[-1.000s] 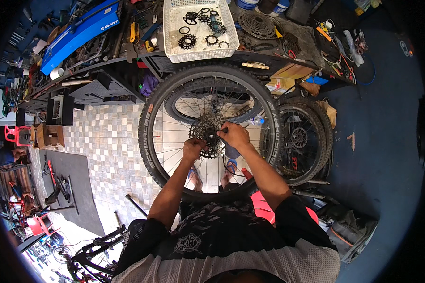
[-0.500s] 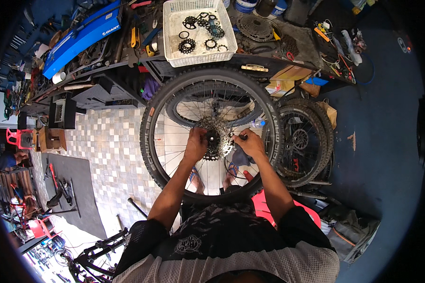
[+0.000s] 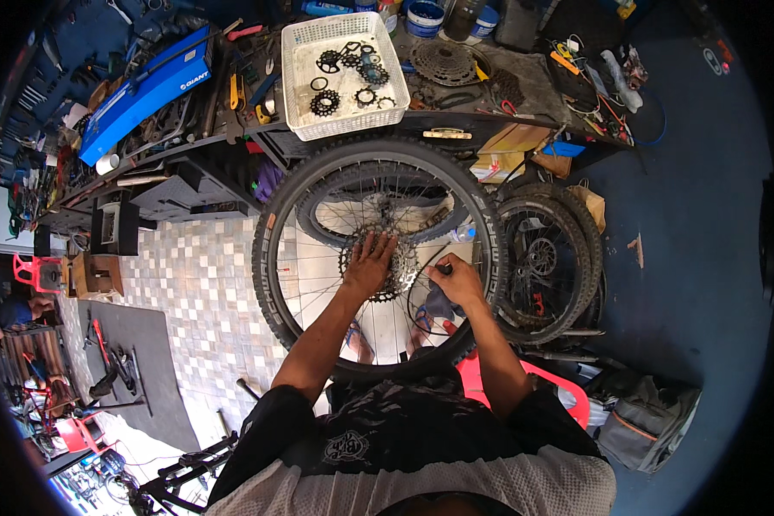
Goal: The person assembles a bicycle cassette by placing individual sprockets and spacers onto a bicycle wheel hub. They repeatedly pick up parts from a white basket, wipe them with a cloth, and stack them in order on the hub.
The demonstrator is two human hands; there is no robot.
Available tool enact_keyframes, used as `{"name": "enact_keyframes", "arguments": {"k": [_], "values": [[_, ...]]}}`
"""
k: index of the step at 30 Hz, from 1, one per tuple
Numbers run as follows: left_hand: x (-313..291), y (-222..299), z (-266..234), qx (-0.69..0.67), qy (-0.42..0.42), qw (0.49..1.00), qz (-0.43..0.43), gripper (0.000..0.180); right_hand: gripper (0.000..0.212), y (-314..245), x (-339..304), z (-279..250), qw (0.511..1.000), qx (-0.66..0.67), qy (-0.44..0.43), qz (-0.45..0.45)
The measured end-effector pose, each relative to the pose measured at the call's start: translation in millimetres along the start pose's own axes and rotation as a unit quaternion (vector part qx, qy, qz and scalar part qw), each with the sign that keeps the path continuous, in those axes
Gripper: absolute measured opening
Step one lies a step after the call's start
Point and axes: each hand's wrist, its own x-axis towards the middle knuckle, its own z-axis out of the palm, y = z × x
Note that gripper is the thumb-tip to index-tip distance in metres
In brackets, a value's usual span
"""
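Observation:
A bicycle wheel (image 3: 268, 258) with a knobby black tyre stands in front of me, its silver and black cassette (image 3: 404, 271) facing up. My left hand (image 3: 368, 265) lies flat on the cassette, fingers stretched out and covering part of the sprockets. To the right of the cassette, my right hand (image 3: 457, 280) is closed around a small black object (image 3: 444, 269), whose kind I cannot make out. A thin dark strand (image 3: 410, 297) curves beside that hand, over the spokes. Just below it hangs a dark grey cloth (image 3: 439, 303); whether the fingers hold it is unclear.
A white plastic basket (image 3: 294, 86) with several loose sprockets and rings sits on the cluttered workbench (image 3: 525, 77). Another cassette (image 3: 443, 62) lies beside it. More wheels (image 3: 589, 249) lean at the right, near a red chair (image 3: 568, 391). A second wheel (image 3: 318, 224) shows behind the spokes.
My left hand has gone from gripping at the cassette's side to lying flat over it. The thin dark strand now shows beside my right hand, which stays closed. The view has shifted slightly.

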Motion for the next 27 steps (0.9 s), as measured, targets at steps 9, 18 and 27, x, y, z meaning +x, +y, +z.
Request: {"name": "enact_keyframes", "arguments": {"k": [9,18,27], "values": [[-36,-21,-27,-0.158,0.13,0.979,-0.003,0.111,0.052,5,0,-6,1.0,0.007,-0.002,0.004],[-35,-8,-19,-0.057,0.141,0.988,-0.013,0.062,0.05,-4,-6,2,1.0,0.011,-0.02,-0.017],[-23,-15,-14,-0.099,0.143,0.985,-0.005,0.052,0.047,-9,-9,-3,1.0,0.009,-0.014,-0.022]]}}
